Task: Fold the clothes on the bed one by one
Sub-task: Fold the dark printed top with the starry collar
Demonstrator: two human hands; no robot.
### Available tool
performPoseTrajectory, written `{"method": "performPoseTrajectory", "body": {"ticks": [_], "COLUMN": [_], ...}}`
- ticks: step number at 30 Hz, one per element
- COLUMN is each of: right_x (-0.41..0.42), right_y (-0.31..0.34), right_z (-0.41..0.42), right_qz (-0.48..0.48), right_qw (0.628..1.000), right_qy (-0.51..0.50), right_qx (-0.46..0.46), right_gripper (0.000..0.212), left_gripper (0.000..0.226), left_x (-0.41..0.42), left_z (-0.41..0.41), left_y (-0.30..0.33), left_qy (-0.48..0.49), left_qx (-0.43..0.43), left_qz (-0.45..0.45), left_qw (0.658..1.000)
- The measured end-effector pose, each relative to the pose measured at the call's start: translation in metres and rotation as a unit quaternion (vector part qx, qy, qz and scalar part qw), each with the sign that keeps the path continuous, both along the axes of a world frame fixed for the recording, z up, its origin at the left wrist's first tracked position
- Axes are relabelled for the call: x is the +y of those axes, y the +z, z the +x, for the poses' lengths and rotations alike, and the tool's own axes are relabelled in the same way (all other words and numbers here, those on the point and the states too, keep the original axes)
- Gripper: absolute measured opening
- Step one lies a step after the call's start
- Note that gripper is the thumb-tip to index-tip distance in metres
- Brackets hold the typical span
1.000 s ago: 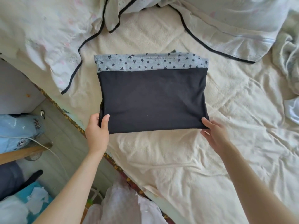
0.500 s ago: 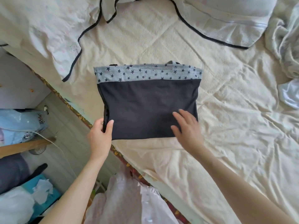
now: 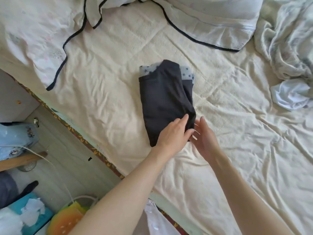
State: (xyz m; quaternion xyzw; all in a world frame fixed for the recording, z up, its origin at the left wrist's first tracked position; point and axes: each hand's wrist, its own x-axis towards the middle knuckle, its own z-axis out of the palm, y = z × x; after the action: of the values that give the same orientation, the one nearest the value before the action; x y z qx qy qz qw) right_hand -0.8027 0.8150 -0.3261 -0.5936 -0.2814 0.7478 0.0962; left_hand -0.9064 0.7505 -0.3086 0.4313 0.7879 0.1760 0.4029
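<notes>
Mid-bed, I see the dark garment folded narrow. My left hand presses it, fingers straight; right hand beside, fingers relaxed — likely next, set it aside.

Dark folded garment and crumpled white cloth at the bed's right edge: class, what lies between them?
In the head view, only bare, wrinkled cream bedsheet lies between the dark folded garment and the crumpled white cloth.
</notes>
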Motion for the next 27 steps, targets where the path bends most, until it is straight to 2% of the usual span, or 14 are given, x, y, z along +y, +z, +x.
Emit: {"method": "performPoseTrajectory", "body": {"ticks": [2, 6, 8, 10, 12, 14, 16, 20, 24, 25, 27], "right_x": [0.0, -0.006, -0.008, -0.01, -0.012, -0.016, -0.019, -0.019, -0.024, -0.027, -0.035], "right_y": [-0.003, -0.014, -0.023, -0.027, -0.026, -0.025, -0.026, -0.028, -0.028, -0.028, -0.027], "right_z": [0.005, 0.002, 0.001, 0.002, 0.004, 0.006, 0.007, 0.009, 0.01, 0.011, 0.012], "right_qz": [0.016, 0.056, 0.075, 0.075, 0.059, 0.035, 0.016, 0.016, 0.027, 0.002, -0.077], "right_qw": [0.999, 0.989, 0.981, 0.977, 0.979, 0.982, 0.982, 0.976, 0.959, 0.958, 0.965], "right_qy": [0.016, 0.022, 0.039, 0.035, 0.005, -0.024, -0.048, -0.046, -0.039, -0.067, -0.138], "right_qx": [-0.046, -0.134, -0.175, -0.198, -0.197, -0.184, -0.184, -0.214, -0.28, -0.279, -0.207], "right_gripper": [0.038, 0.017, 0.014, 0.015, 0.013, 0.014, 0.012, 0.012, 0.019, 0.025, 0.033], "left_gripper": [0.05, 0.033, 0.029, 0.03, 0.033, 0.035, 0.032, 0.01, 0.011, 0.009, 0.016], "left_x": [-0.009, -0.05, -0.069, -0.079, -0.078, -0.072, -0.067, -0.069, -0.085, -0.088, -0.087], "left_z": [0.006, -0.009, -0.021, -0.03, -0.034, -0.033, -0.032, -0.039, -0.048, -0.049, -0.054], "left_y": [-0.013, -0.032, -0.038, -0.04, -0.044, -0.05, -0.057, -0.063, -0.054, -0.052, -0.047], "left_qy": [-0.02, 0.045, 0.105, 0.209, 0.303, 0.35, 0.375, 0.351, 0.31, 0.298, 0.272], "left_qx": [-0.024, 0.013, 0.022, -0.009, -0.094, -0.156, -0.173, -0.19, -0.221, -0.224, -0.204], "left_qz": [-0.038, -0.007, -0.018, -0.052, -0.103, -0.139, -0.161, -0.192, -0.161, -0.158, -0.148], "left_qw": [0.999, 0.999, 0.994, 0.976, 0.943, 0.913, 0.896, 0.896, 0.911, 0.914, 0.929]}}
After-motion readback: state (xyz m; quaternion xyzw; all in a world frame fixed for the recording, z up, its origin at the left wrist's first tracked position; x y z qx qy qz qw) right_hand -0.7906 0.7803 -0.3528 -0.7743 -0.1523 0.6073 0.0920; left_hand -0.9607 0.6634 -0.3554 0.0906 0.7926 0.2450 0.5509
